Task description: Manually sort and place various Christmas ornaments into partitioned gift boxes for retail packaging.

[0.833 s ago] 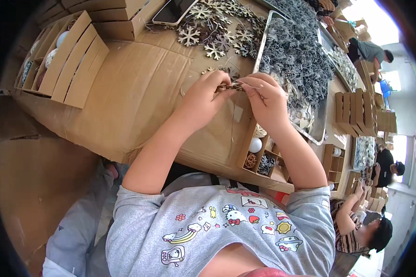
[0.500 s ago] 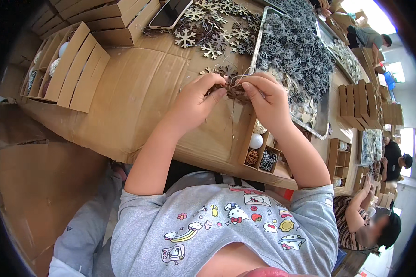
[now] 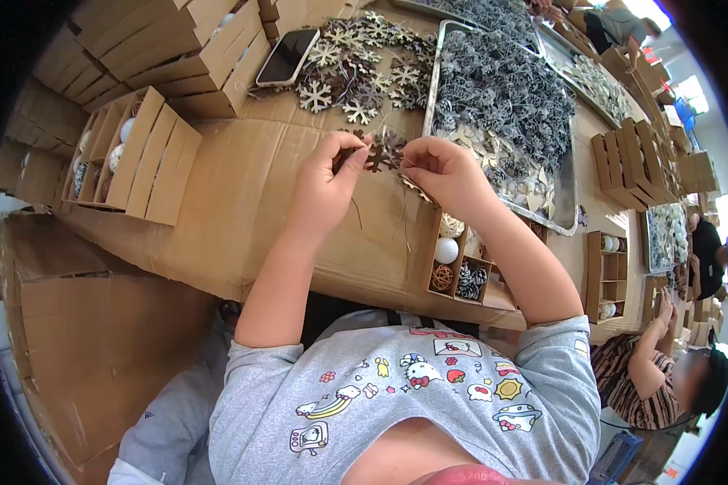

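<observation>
My left hand [image 3: 329, 178] is closed in a pinch, with its fingertips at the edge of a dark brown wooden snowflake [image 3: 378, 158]. Thin strings trail down below that hand. On the snowflake's other side my right hand [image 3: 447, 170] is pinched too, on what looks like a thin string tied to the snowflakes; its fingertips partly hide it. Just beyond my hands lies a heap of wooden snowflakes [image 3: 356, 69], pale and dark, with loose strings. In front of my right forearm stands a divided cardboard box [image 3: 434, 255] holding a white ball, a wicker ball and a frosted pine cone.
A metal tray [image 3: 430, 89] of frosted pine cones and pale wooden pieces is at the right. A phone [image 3: 289, 58] lies at the back left, near stacked cardboard boxes [image 3: 206, 69]. Another filled divided box [image 3: 150, 166] stands left. Co-workers sit along the right, one in a striped shirt [image 3: 635, 372].
My hands have drawn slightly apart, showing more of the dark snowflake between them. The whole view has shifted a little.
</observation>
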`<state>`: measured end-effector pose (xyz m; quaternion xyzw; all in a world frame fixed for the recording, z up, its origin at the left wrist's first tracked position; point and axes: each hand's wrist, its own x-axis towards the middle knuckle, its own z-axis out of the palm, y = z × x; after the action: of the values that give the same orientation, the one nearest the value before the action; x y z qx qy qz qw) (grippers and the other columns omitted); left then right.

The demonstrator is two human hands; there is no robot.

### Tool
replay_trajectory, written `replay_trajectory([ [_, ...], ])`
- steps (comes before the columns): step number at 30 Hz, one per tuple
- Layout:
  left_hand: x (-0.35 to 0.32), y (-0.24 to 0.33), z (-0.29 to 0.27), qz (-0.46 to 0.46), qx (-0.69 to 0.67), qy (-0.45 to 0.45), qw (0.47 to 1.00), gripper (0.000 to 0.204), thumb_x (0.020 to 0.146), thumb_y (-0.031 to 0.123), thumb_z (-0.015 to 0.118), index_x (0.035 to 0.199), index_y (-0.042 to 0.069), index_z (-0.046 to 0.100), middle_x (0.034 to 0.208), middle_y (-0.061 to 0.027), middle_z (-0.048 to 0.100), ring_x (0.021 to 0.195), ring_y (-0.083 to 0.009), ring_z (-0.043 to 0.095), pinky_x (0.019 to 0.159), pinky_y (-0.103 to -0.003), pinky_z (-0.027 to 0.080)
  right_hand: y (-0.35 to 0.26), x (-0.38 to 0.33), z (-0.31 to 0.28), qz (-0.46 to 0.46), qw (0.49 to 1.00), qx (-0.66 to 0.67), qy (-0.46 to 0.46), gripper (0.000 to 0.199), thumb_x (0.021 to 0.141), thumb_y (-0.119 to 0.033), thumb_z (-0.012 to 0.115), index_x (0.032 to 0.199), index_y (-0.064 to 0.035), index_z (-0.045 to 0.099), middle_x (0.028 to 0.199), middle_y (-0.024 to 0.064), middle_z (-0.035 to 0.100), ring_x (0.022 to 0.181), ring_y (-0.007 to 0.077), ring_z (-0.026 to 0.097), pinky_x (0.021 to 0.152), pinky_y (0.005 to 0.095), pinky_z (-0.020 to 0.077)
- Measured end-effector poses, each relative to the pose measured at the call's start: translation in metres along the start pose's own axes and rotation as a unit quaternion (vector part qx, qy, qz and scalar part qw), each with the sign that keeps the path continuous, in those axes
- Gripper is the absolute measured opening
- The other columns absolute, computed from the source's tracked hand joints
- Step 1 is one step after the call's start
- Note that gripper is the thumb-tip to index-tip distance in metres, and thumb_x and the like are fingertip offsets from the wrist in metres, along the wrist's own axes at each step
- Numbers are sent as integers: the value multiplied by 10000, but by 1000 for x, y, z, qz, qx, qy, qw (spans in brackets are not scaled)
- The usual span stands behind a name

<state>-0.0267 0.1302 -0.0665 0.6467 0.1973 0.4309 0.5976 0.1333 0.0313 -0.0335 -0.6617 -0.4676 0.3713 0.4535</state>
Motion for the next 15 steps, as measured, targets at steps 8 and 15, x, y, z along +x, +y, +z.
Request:
replay_trajectory([
  [8,3,23,-18,-25,273,-40,961,114,850,138,614,917,51,585,740,-114,630,659,-228,609,592,-328,450,-8,10,-32,33,989,-107,-94,199,792,-1,600,987,-18,634,812,71,624,751,143,599,692,269,489],
  [15,-5,36,-15,-6,296,-64,953,120,846,137,611,919,47,580,740,-134,621,675,-276,612,603,-346,453,-18,-3,3,-187,971,-146,-11,361,767,-90,678,1116,-54,592,1033,132,581,959,220,579,831,336,477],
])
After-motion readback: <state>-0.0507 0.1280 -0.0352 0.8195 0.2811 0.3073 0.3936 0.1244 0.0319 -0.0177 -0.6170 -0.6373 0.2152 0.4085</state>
